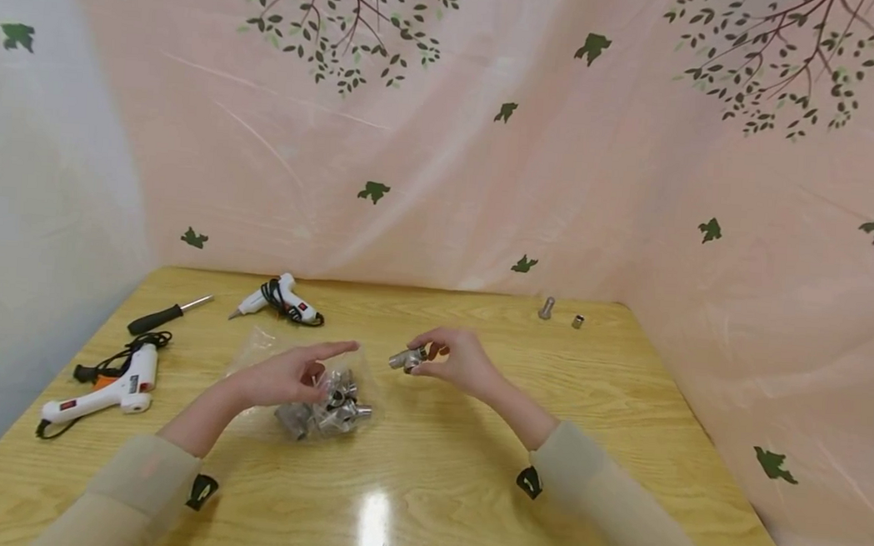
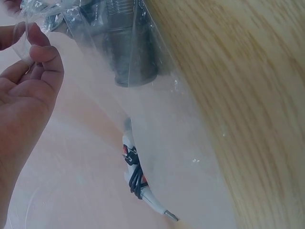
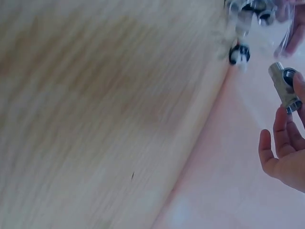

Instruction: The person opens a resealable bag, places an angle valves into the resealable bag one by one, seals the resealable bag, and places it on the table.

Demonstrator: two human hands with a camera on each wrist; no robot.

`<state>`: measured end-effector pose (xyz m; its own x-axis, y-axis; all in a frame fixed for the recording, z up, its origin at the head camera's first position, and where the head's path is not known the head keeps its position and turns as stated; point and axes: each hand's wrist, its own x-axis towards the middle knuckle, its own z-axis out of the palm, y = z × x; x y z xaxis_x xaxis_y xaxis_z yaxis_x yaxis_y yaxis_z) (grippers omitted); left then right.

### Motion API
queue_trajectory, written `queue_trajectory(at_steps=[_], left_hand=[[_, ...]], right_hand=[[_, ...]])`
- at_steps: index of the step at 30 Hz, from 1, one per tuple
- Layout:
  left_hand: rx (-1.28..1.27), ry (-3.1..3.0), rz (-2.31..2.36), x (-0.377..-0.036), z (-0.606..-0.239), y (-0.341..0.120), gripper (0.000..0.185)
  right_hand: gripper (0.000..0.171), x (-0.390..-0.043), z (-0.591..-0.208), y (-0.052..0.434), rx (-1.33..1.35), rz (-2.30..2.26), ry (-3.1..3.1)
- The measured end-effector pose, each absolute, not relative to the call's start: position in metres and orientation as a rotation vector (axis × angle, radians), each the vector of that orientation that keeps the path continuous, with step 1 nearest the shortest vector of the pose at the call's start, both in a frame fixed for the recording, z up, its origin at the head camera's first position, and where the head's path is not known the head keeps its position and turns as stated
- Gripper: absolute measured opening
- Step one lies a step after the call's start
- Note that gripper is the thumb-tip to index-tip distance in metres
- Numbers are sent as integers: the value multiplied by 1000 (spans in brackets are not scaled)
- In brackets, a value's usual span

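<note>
A clear plastic bag [image 1: 291, 381] of several metal fittings [image 1: 331, 408] lies on the wooden table [image 1: 469, 492]. My left hand [image 1: 317, 371] is at the bag's mouth, index finger stretched out to the right. In the left wrist view, the left hand [image 2: 29, 44] pinches the film of the bag [image 2: 157, 119], with the metal fittings [image 2: 128, 43] inside it. My right hand [image 1: 428, 358] holds one metal fitting [image 1: 408, 359] just above the table, right of the bag. The right wrist view shows that fitting [image 3: 284, 87] at the fingertips [image 3: 281, 124].
A white glue gun [image 1: 110, 388] with a black cord lies at the left, a second glue gun [image 1: 278, 298] at the back, and a black-handled screwdriver [image 1: 164, 316] between them. Two small metal parts [image 1: 547, 308] [image 1: 578, 321] stand at the back right. A patterned curtain surrounds the table.
</note>
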<state>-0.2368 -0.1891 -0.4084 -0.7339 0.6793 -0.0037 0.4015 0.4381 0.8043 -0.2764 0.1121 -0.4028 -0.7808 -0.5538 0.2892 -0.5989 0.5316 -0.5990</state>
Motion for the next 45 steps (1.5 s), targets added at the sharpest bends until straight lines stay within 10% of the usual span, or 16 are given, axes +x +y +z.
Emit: queue_trajectory(at_steps=[45], left_hand=[[903, 2350, 1224, -236, -407, -189, 73]], right_hand=[[30, -247, -438, 38, 1010, 1333, -2688]])
